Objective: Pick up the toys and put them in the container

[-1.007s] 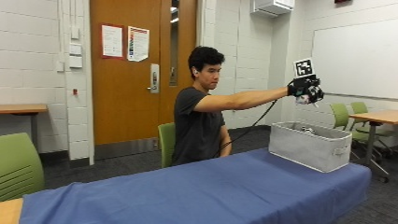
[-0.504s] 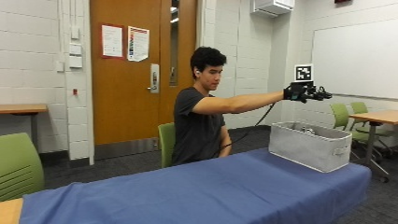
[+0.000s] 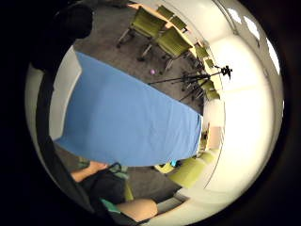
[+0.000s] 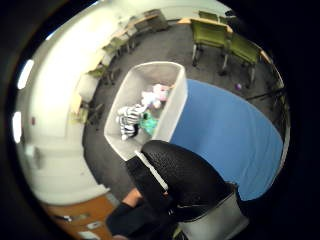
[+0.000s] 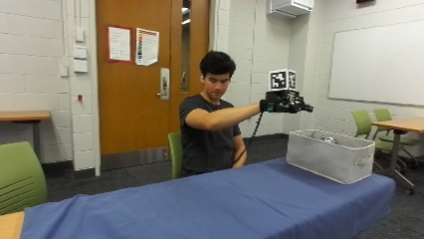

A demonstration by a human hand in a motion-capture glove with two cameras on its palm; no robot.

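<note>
Table (image 5: 218, 199) under a blue cloth runs across the room; we see green chairs (image 5: 16, 177), an orange door (image 5: 142, 74), white block walls and a whiteboard (image 5: 374, 62). Grey fabric container (image 5: 329, 154) sits at the table's right end, long axis across the table. Inside, in the thumb-side view: zebra toy (image 4: 127, 121), green toy (image 4: 148, 123), pink toy (image 4: 157, 93). Right hand (image 5: 286, 103) is out at shoulder height above the table, just left of the container, fingers extended, holding nothing.
</note>
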